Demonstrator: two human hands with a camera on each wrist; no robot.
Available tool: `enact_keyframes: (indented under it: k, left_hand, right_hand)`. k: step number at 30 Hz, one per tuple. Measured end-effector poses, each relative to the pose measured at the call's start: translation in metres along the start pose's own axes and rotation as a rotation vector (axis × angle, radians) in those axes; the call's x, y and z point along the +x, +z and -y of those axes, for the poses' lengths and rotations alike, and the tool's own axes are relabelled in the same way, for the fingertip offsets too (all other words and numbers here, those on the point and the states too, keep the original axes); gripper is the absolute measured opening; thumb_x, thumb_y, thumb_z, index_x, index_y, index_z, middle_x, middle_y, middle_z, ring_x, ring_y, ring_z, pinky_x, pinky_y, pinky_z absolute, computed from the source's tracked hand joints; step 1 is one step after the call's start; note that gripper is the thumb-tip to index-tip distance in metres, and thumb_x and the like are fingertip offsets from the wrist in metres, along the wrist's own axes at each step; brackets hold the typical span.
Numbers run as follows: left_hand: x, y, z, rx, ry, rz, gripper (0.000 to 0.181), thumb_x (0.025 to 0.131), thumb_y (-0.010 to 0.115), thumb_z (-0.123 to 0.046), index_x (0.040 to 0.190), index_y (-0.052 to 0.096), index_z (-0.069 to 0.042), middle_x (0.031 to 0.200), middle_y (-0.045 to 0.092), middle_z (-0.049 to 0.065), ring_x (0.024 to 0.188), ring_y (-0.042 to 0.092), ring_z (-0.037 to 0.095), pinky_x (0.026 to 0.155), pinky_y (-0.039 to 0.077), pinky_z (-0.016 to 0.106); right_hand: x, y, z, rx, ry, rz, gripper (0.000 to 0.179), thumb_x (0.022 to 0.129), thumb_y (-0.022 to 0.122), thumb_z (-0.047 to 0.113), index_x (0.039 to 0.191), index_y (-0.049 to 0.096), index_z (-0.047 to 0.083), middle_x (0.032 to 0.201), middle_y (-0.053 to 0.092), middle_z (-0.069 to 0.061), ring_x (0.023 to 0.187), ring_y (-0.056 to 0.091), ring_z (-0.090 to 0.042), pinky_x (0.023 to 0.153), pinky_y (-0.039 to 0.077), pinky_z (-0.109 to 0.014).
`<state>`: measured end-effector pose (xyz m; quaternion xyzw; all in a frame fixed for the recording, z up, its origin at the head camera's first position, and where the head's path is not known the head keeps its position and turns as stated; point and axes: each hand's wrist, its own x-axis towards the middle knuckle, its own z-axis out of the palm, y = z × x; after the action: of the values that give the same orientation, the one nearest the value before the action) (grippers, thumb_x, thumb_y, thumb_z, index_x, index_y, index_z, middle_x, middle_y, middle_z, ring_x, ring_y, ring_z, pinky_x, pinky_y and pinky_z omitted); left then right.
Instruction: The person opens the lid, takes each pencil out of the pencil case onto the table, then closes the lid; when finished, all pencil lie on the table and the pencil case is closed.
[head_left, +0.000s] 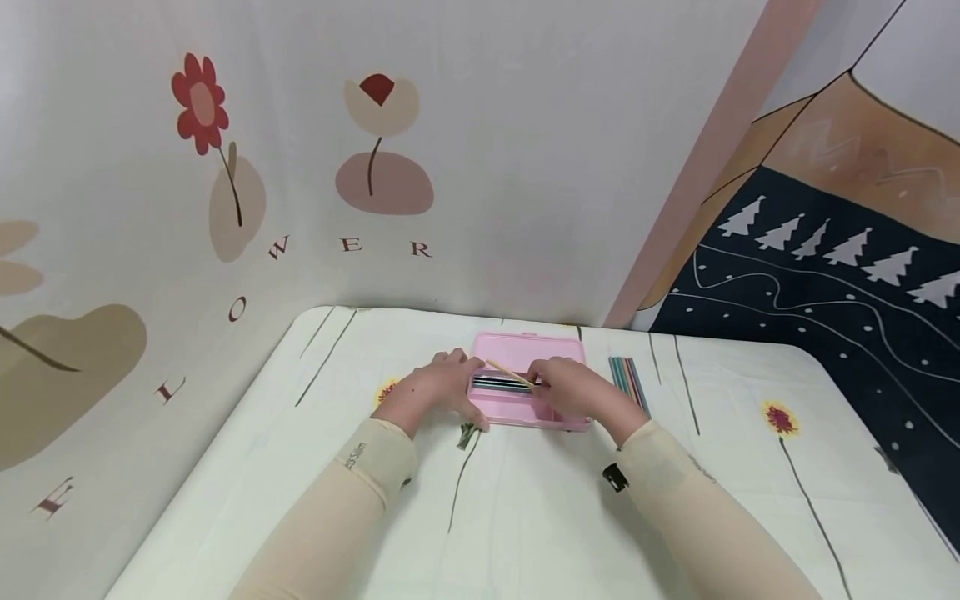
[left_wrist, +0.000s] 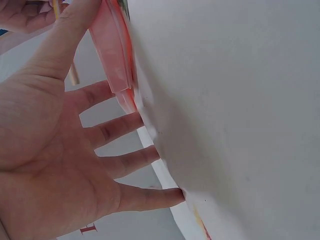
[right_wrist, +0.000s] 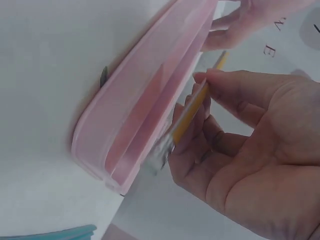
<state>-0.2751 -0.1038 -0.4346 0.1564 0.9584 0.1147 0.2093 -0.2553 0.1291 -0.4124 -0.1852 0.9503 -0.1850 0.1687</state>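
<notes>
A pink pencil case (head_left: 504, 410) lies on the white-covered table with its lid (head_left: 517, 348) turned back. Several dark pencils (head_left: 491, 383) lie in its rear section. My left hand (head_left: 448, 382) spans the case's left end, thumb at the front and index finger at the back; its fingers (left_wrist: 137, 196) are spread and straight, some tips down on the table. Above the case, my right hand (head_left: 566, 385) pinches a slim yellow stick (right_wrist: 191, 112) with a silvery end between thumb and fingers. The stick slants over the case, its plain end toward my left hand.
To the right of the case lies a row of several coloured pencils (head_left: 628, 379). The table cover (head_left: 540, 517) has printed flowers and stems. A printed cloth wall (head_left: 525, 183) rises behind the table, with a dark patterned cloth (head_left: 810, 292) at the right.
</notes>
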Motion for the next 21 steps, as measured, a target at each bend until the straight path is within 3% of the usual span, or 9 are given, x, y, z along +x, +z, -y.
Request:
enact_keyframes:
  k: [3, 6, 10, 16, 21]
  left_hand:
    - [0.000, 0.000, -0.001, -0.001, -0.002, -0.003, 0.114, 0.073, 0.094, -0.061, 0.165, 0.040, -0.020, 0.157, 0.048, 0.011, 0.142, 0.045, 0.033, 0.118, 0.047, 0.064]
    - [-0.001, 0.000, -0.001, -0.007, -0.007, -0.007, 0.113, 0.073, 0.095, -0.060, 0.164, 0.041, -0.021, 0.156, 0.049, 0.010, 0.141, 0.045, 0.032, 0.118, 0.048, 0.063]
    - [0.000, 0.001, 0.000, -0.006, -0.017, -0.012, 0.113, 0.072, 0.095, -0.060, 0.164, 0.042, -0.022, 0.157, 0.049, 0.010, 0.140, 0.045, 0.031, 0.118, 0.048, 0.062]
    - [0.001, 0.002, -0.001, -0.014, -0.028, -0.013, 0.114, 0.071, 0.096, -0.061, 0.164, 0.042, -0.022, 0.157, 0.049, 0.010, 0.140, 0.045, 0.031, 0.118, 0.048, 0.062]
    - [0.001, 0.002, -0.001, -0.019, -0.033, -0.012, 0.115, 0.070, 0.096, -0.061, 0.164, 0.042, -0.022, 0.158, 0.049, 0.010, 0.141, 0.045, 0.031, 0.119, 0.047, 0.063]
  right_hand:
    - [-0.004, -0.003, -0.004, 0.104, 0.044, 0.015, 0.019, 0.109, 0.060, 0.013, 0.125, 0.068, 0.007, 0.105, 0.072, -0.010, 0.072, 0.061, -0.018, 0.062, 0.058, -0.033]
    - [-0.009, -0.006, -0.009, 0.183, 0.080, 0.028, 0.019, 0.110, 0.059, 0.015, 0.125, 0.066, 0.007, 0.104, 0.070, -0.011, 0.067, 0.060, -0.017, 0.051, 0.053, -0.028]
    - [-0.012, -0.008, -0.016, 0.251, 0.117, 0.027, 0.018, 0.110, 0.059, 0.016, 0.124, 0.064, 0.006, 0.107, 0.069, -0.012, 0.078, 0.063, -0.018, 0.059, 0.056, -0.030]
    - [-0.021, -0.012, -0.029, 0.360, 0.136, 0.019, 0.017, 0.110, 0.059, 0.015, 0.120, 0.062, 0.001, 0.102, 0.068, -0.016, 0.073, 0.068, -0.019, 0.064, 0.063, -0.032]
    - [-0.031, -0.015, -0.043, 0.439, 0.173, 0.013, 0.021, 0.110, 0.058, 0.013, 0.123, 0.060, -0.004, 0.105, 0.067, -0.019, 0.081, 0.071, -0.021, 0.071, 0.067, -0.035]
